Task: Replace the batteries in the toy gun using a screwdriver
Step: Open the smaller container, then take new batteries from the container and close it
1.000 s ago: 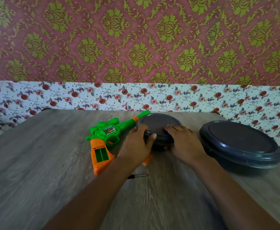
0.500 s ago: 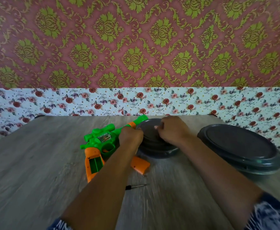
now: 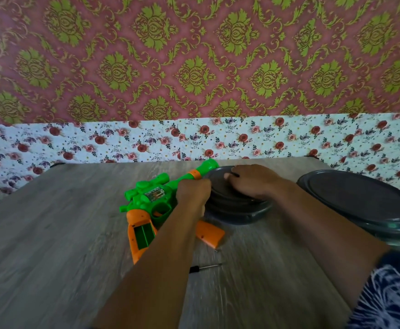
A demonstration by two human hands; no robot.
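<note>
Gripping the small dark container (image 3: 237, 205) with both hands (image 3: 194, 193), I saw the toy gun (image 3: 151, 200) on the tabletop (image 3: 51, 233), cover (image 3: 209, 233) off, compartment empty, screwdriver (image 3: 206, 267) idle; new batteries remained.

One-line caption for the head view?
Both hands, left hand and right hand, on small container; toy gun open, screwdriver idle.
</note>
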